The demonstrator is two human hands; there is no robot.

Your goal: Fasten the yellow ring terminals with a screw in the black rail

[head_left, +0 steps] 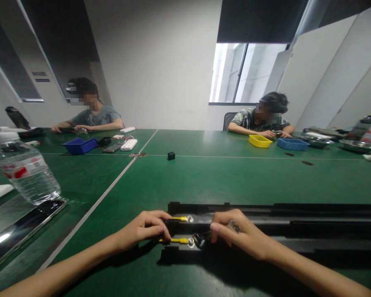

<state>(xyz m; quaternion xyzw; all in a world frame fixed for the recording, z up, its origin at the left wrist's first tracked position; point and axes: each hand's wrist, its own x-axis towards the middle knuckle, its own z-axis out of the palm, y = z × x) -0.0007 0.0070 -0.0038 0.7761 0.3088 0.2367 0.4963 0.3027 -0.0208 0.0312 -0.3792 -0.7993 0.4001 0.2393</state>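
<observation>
**Both hands at the yellow leads, lower centre of the frame**

The left hand (148,229) is at lower centre, its fingers curled over two yellow leads: the upper lead (178,218) and the lower lead (179,240). Thumb and fingers sit close together at the leads; whether they are clamped on either one, I cannot tell.

The right hand (235,231), just right of centre in the lower frame, is closed on a tool (200,240). Thumb and forefinger are together around it. The tool's dark end points left, just beside the bolt (191,242) at the end of the lower lead; contact cannot be confirmed. Its type is not legible, being largely covered by the hand.

Each lead ends at a fastening on a black frame (309,227), which lies on the green table (250,181) and runs out at the right edge.

A black cube (171,156) stands near the centre. At left are a phone (24,231) and an upright bottle (27,169). A dark blue tray (80,145) lies at mid-left; a yellow tray (260,141) and a lighter blue tray (293,144) lie at mid-right. Two people are seated across the table, upper left and upper right.
</observation>
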